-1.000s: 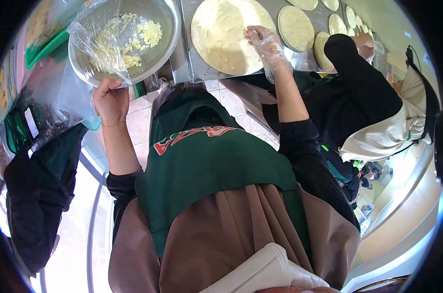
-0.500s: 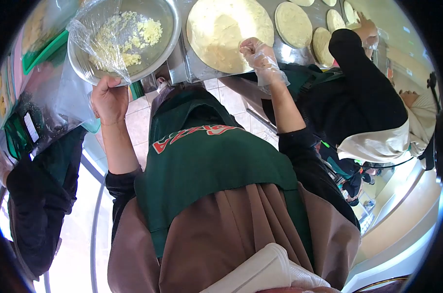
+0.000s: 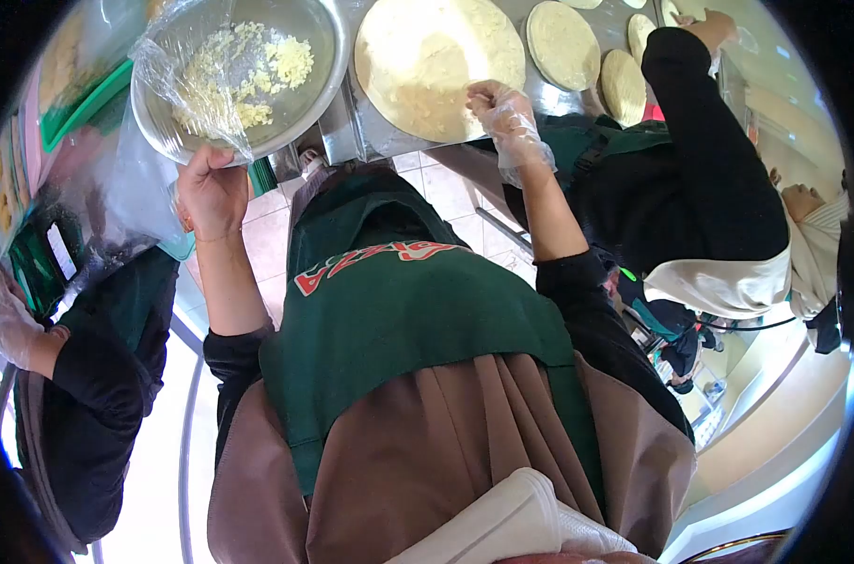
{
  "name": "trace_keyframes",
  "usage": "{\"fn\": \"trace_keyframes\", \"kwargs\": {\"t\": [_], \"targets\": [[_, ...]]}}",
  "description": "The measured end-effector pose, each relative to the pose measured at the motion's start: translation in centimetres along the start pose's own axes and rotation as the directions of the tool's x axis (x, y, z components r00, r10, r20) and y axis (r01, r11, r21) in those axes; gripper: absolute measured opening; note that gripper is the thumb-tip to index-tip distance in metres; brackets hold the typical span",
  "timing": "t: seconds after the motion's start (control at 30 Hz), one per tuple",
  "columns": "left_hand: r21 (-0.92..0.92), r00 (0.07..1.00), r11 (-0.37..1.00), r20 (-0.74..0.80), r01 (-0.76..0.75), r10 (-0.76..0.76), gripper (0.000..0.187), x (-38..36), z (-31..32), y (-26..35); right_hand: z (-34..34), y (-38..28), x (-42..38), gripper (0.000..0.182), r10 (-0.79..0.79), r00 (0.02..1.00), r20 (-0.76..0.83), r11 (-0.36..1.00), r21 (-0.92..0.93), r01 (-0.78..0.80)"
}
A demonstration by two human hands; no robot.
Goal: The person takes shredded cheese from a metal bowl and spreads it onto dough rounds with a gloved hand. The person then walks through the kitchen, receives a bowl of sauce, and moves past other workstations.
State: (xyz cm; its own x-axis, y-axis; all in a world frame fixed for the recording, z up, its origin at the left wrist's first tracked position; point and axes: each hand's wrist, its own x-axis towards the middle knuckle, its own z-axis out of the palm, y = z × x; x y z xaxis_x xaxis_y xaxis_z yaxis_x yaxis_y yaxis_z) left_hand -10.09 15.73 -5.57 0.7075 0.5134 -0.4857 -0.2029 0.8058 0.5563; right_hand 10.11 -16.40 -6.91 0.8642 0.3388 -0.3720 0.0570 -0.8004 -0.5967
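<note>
My bare left hand grips the near rim of a metal bowl, its fingers under the edge. Inside lie pale yellow crumbs that look like grated cheese. Clear plastic film covers the bowl's left side. My right hand, in a clear plastic glove, is over the near right edge of a large round of dough. Its fingertips are pinched together; whatever is between them is too small to name. Pale bits dot the dough's surface.
Smaller dough rounds rest on the metal counter to the right. A co-worker in black sleeves reaches over them. At the left, another person's gloved hand is near a green-edged tray.
My right hand has shifted slightly right and back toward me, still pinched. My left hand stays on the bowl. The left person's gloved hand has come further into view; the right co-worker's arm has moved.
</note>
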Motion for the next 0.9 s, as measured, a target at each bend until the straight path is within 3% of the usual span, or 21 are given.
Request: {"fn": "trace_keyframes", "kwargs": {"t": [0.1,0.17,0.3,0.43,0.5,0.63,0.7,0.73,0.77,0.83,0.87,0.9], "targets": [[0.010,1.000,1.000,0.007,0.005,-0.005,0.020,-0.1,-0.3,0.1,-0.7,0.3,-0.2,0.017,0.099,0.994,-0.042,0.991,-0.081,-0.102],[0.011,1.000,1.000,0.017,0.021,-0.021,0.020,-0.3,-0.3,0.2,-1.1,0.3,-0.6,0.016,0.196,0.979,-0.060,0.981,0.020,-0.195],[0.006,0.999,0.999,0.012,0.040,-0.040,0.017,-0.6,0.4,0.3,-0.8,2.3,-0.9,0.017,-0.057,0.989,-0.135,0.997,-0.061,0.049],[-0.005,0.999,0.999,0.008,0.040,-0.040,0.015,-0.2,1.3,0.2,0.1,2.7,-0.3,0.017,0.005,0.982,-0.186,0.996,0.093,0.012],[0.008,0.999,0.999,0.006,0.050,-0.050,0.015,-0.1,1.5,0.1,-0.3,2.2,-0.4,0.015,0.014,0.979,-0.202,0.996,-0.078,-0.030],[0.037,0.998,0.997,-0.005,0.063,-0.063,0.014,0.0,0.6,0.7,-1.3,0.3,-1.1,0.016,0.064,0.982,-0.178,0.984,-0.152,-0.092],[0.026,0.998,0.997,-0.002,0.067,-0.067,0.016,0.1,0.2,0.4,-1.6,-0.2,-1.3,0.015,0.109,0.972,-0.208,0.993,-0.031,-0.118],[0.024,0.997,0.997,-0.008,0.072,-0.072,0.018,0.0,0.2,0.5,-1.9,-1.4,-1.7,0.016,0.224,0.958,-0.181,0.973,0.091,-0.211],[0.027,0.997,0.997,-0.010,0.077,-0.076,0.018,0.2,0.3,0.5,-2.0,-1.1,-1.5,0.016,0.230,0.957,-0.179,0.972,0.093,-0.216],[0.008,0.995,0.996,0.037,0.092,-0.093,0.025,0.4,0.2,0.5,-2.0,-0.3,-1.2,0.016,0.236,0.962,-0.138,0.910,0.380,-0.168],[0.007,0.995,0.996,0.040,0.093,-0.093,0.025,0.7,-0.7,0.5,-2.1,-0.2,-1.3,0.018,0.208,0.969,-0.130,0.922,0.358,-0.150],[-0.024,0.983,0.993,0.149,0.116,-0.111,0.028,0.8,-1.2,0.7,-2.3,-0.4,-1.7,0.018,0.206,0.969,-0.135,0.923,0.357,-0.146]]}}
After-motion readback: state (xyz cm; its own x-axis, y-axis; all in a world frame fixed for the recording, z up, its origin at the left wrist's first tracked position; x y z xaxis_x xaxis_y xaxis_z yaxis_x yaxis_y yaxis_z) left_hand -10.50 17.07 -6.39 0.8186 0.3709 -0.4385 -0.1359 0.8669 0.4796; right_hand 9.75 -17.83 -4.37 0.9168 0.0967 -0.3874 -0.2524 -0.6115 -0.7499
